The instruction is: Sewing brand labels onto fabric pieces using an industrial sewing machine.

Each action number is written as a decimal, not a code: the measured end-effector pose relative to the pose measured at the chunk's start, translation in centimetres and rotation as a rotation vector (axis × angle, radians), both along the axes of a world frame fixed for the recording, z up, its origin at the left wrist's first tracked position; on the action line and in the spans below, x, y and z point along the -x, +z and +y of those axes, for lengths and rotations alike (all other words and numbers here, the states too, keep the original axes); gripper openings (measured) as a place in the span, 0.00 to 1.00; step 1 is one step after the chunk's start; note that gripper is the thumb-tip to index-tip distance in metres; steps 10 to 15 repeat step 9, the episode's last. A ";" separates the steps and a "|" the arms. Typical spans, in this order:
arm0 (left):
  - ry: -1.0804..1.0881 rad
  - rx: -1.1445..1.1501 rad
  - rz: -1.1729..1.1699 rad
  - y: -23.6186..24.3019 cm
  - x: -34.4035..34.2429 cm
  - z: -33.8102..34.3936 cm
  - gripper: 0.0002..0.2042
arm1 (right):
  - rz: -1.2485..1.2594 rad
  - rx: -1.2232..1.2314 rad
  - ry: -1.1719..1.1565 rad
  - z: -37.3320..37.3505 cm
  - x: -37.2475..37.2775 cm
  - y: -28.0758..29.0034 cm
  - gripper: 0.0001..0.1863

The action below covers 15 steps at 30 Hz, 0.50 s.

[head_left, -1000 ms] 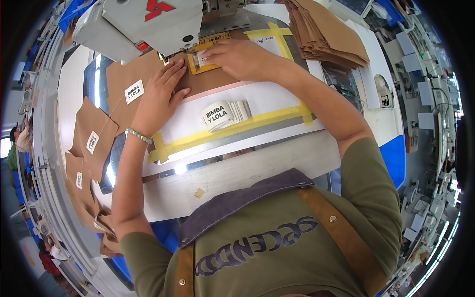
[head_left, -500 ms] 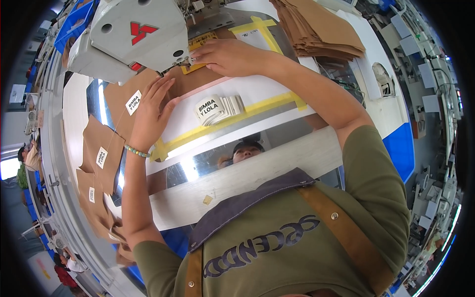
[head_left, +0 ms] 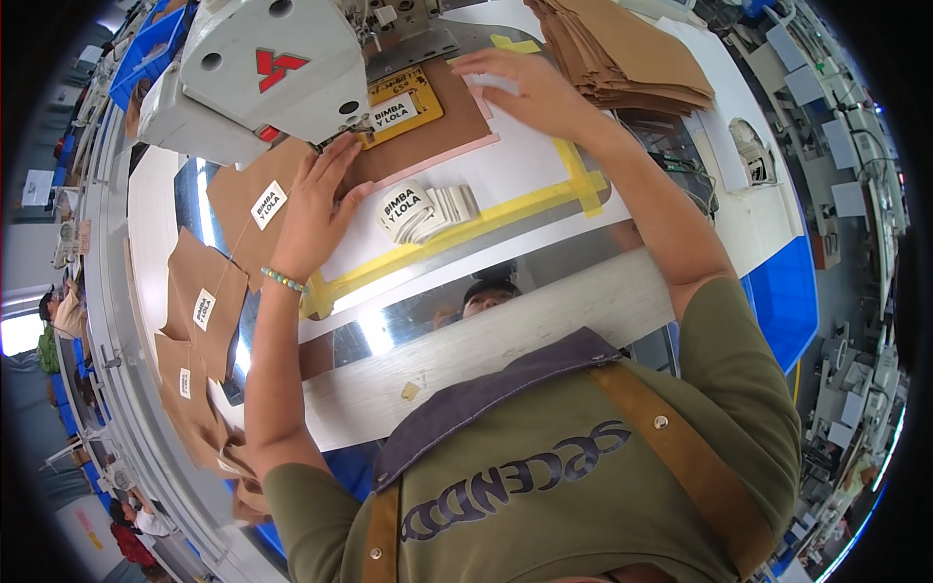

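Note:
A brown fabric piece [head_left: 466, 129] lies under the white sewing machine [head_left: 282, 83], against pinkish guide edges. On it sits a yellow template frame [head_left: 426, 113] with a white label [head_left: 395, 114] in its opening, close to the presser foot [head_left: 363, 126]. My left hand [head_left: 323, 204] lies open, fingers stretched, fingertips beside the presser foot and the piece's left part. My right hand [head_left: 533, 92] is open at the far right of the piece, holding nothing; whether it touches the piece I cannot tell. A small stack of white labels [head_left: 430, 211] rests nearer to me.
Labelled brown pieces [head_left: 199, 291], apparently joined by thread, hang down the left side. A stack of brown pieces [head_left: 632, 58] lies at the far right. Yellow tape [head_left: 457, 230] borders the white work surface. Blue bins [head_left: 782, 301] stand at the right and far left.
My right hand has moved right, off the template, uncovering the frame and its label. The brown piece now shows more fully. My left hand has shifted slightly right.

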<state>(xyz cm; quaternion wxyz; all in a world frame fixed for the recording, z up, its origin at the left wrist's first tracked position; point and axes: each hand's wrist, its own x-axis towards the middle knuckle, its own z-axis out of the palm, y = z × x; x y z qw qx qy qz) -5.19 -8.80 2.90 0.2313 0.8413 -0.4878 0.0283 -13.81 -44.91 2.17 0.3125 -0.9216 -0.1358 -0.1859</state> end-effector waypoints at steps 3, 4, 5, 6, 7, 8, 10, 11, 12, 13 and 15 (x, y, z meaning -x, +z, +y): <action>0.041 -0.062 0.046 0.6 0.3 -0.4 0.27 | -0.110 -0.096 -0.085 -1.2 -0.9 0.2 0.18; 0.047 -0.065 0.046 0.6 0.3 -0.3 0.27 | -0.110 -0.100 -0.080 -1.2 -0.8 0.4 0.18; 0.032 -0.060 0.053 0.5 0.1 -0.3 0.27 | -0.084 -0.131 -0.096 -1.1 -0.5 0.5 0.18; 0.017 -0.054 0.062 0.5 0.0 -0.4 0.27 | -0.056 -0.161 -0.112 -1.1 -0.3 0.5 0.18; 0.023 -0.057 0.063 0.5 0.0 -0.4 0.27 | -0.054 -0.165 -0.106 -1.3 -0.3 0.2 0.18; 0.012 -0.062 0.069 0.5 -0.1 -0.4 0.27 | -0.079 -0.161 -0.108 -1.7 -0.6 -0.2 0.17; 0.002 -0.066 0.075 0.7 -0.1 -0.6 0.27 | -0.104 -0.157 -0.110 -2.1 -0.9 -0.4 0.16; 0.002 -0.066 0.075 0.7 -0.1 -0.6 0.27 | -0.104 -0.157 -0.110 -2.1 -0.9 -0.4 0.16; 0.002 -0.066 0.075 0.7 -0.1 -0.6 0.27 | -0.104 -0.157 -0.110 -2.1 -0.9 -0.4 0.16; 0.002 -0.066 0.075 0.7 -0.1 -0.6 0.27 | -0.104 -0.157 -0.110 -2.1 -0.9 -0.4 0.16; 0.002 -0.066 0.075 0.7 -0.1 -0.6 0.27 | -0.104 -0.157 -0.110 -2.1 -0.9 -0.4 0.16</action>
